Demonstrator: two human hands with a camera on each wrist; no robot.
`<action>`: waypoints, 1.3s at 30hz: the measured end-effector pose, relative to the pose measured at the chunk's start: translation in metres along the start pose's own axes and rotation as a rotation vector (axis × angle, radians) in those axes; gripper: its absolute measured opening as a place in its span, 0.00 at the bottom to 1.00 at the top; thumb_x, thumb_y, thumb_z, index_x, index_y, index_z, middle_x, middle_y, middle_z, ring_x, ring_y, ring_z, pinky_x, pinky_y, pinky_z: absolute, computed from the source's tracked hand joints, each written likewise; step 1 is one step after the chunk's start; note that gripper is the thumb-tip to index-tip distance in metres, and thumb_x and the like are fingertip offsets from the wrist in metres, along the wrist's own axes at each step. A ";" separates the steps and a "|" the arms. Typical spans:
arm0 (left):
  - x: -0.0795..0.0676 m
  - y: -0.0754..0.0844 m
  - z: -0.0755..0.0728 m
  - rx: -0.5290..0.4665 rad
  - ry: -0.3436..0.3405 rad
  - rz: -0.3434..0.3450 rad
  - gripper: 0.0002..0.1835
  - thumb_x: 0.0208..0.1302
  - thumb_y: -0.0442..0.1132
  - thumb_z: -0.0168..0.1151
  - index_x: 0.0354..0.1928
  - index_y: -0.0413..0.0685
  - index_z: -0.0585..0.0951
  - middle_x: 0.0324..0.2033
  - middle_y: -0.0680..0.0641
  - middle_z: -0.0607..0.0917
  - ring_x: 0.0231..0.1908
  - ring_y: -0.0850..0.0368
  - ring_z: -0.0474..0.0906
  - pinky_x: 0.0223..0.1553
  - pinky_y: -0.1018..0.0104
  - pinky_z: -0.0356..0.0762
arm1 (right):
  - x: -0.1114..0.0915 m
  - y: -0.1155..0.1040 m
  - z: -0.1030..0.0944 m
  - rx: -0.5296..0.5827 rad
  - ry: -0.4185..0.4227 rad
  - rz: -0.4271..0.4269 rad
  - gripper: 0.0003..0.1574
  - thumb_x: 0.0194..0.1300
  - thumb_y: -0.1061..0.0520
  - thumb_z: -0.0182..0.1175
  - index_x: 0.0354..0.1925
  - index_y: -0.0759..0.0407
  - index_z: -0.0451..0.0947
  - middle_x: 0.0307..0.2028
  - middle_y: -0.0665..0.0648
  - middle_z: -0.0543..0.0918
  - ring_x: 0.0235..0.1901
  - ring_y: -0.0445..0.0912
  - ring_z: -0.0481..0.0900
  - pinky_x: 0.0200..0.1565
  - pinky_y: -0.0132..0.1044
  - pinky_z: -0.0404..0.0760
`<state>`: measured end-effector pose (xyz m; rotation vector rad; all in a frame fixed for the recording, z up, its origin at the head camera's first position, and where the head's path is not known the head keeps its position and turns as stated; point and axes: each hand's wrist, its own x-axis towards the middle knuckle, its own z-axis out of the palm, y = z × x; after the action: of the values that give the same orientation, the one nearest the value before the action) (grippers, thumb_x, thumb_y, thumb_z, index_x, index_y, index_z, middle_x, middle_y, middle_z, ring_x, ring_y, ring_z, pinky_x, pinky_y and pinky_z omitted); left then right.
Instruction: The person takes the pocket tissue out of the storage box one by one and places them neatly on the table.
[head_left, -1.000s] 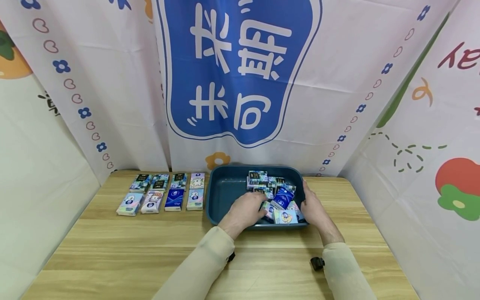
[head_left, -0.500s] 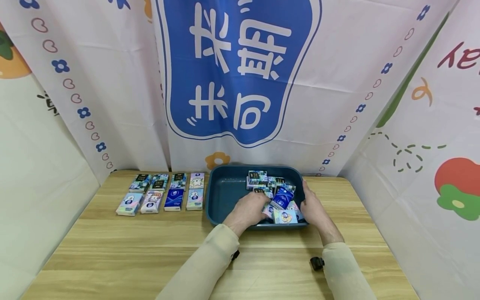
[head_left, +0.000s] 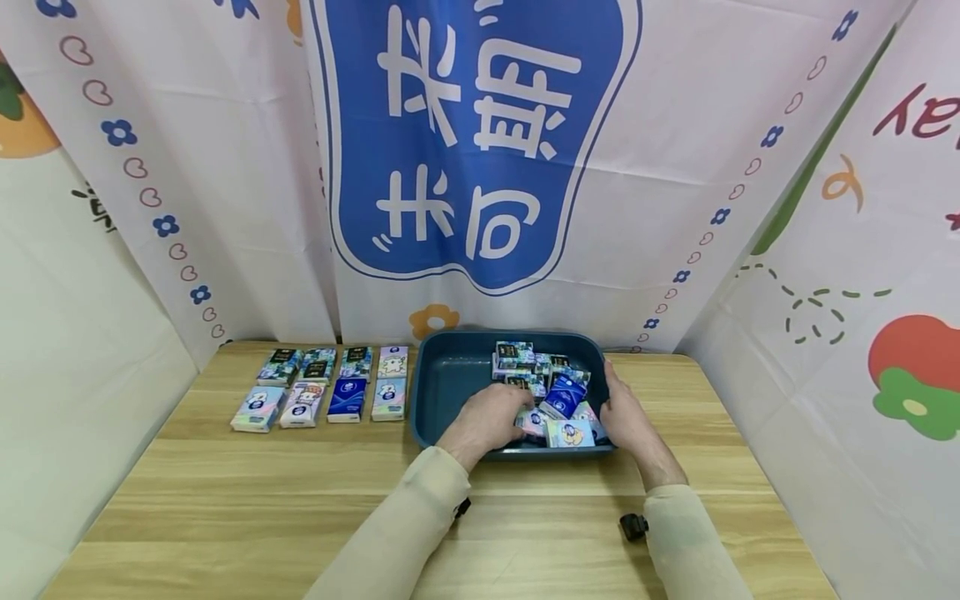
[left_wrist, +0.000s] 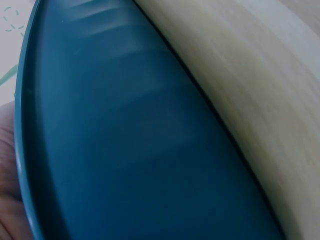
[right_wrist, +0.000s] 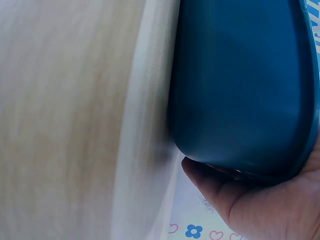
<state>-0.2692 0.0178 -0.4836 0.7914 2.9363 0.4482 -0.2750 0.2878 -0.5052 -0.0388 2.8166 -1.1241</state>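
Reaches with left hand to small packs; cannot tell if gripping. Lays right hand, straight-fingered, against end of blue tray

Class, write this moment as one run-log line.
left hand: in blue tray, beside piled packets | right hand: touching tray's right end | table: eight packets, two rows, left of tray

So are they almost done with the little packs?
Probably partway. Eight packs lie in two neat rows on the table, so those look done. The left hand is in the tray, though I can't see if it grips one, while the right hand holds the tray's end. The jumbled pile inside seems left to sort.
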 end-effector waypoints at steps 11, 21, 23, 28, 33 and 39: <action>-0.010 -0.013 -0.011 -0.047 0.024 -0.029 0.20 0.72 0.44 0.85 0.62 0.51 0.94 0.60 0.44 0.92 0.56 0.50 0.90 0.66 0.51 0.94 | 0.003 0.005 0.000 0.016 0.006 -0.010 0.53 0.84 0.73 0.42 0.96 0.65 0.33 0.94 0.79 0.47 0.93 0.77 0.49 0.93 0.72 0.51; -0.016 -0.017 -0.020 -0.138 0.058 -0.103 0.16 0.73 0.47 0.85 0.57 0.50 0.94 0.64 0.39 0.86 0.50 0.51 0.84 0.63 0.49 0.96 | 0.000 0.000 0.001 -0.022 0.010 0.000 0.52 0.85 0.73 0.41 0.96 0.67 0.32 0.94 0.80 0.46 0.93 0.77 0.49 0.93 0.72 0.51; -0.018 -0.018 -0.023 -0.137 0.087 -0.092 0.14 0.73 0.46 0.84 0.54 0.49 0.95 0.61 0.41 0.87 0.49 0.51 0.84 0.63 0.50 0.95 | 0.001 0.001 0.002 -0.023 0.010 0.000 0.52 0.85 0.73 0.40 0.96 0.66 0.32 0.94 0.80 0.46 0.93 0.77 0.49 0.93 0.72 0.51; -0.024 -0.022 -0.033 -0.125 0.145 -0.089 0.11 0.75 0.45 0.83 0.52 0.50 0.96 0.59 0.44 0.89 0.52 0.51 0.87 0.66 0.50 0.95 | 0.000 -0.002 0.002 -0.030 0.007 -0.003 0.52 0.85 0.73 0.42 0.96 0.67 0.33 0.93 0.81 0.48 0.93 0.77 0.50 0.93 0.72 0.51; -0.032 -0.029 -0.044 -0.103 0.174 -0.090 0.11 0.76 0.45 0.82 0.53 0.49 0.96 0.58 0.44 0.89 0.50 0.51 0.87 0.62 0.52 0.96 | 0.000 -0.002 0.002 -0.018 0.002 0.009 0.52 0.85 0.73 0.41 0.96 0.66 0.31 0.93 0.80 0.46 0.93 0.77 0.49 0.93 0.72 0.50; -0.041 -0.039 -0.055 -0.095 0.220 -0.093 0.10 0.74 0.43 0.83 0.51 0.49 0.96 0.57 0.45 0.90 0.50 0.50 0.85 0.59 0.52 0.96 | 0.001 -0.001 0.002 -0.017 -0.003 0.013 0.52 0.85 0.72 0.40 0.96 0.66 0.31 0.94 0.80 0.45 0.94 0.76 0.48 0.93 0.72 0.50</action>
<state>-0.2602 -0.0493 -0.4428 0.6279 3.1061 0.7039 -0.2755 0.2855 -0.5055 -0.0232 2.8200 -1.0970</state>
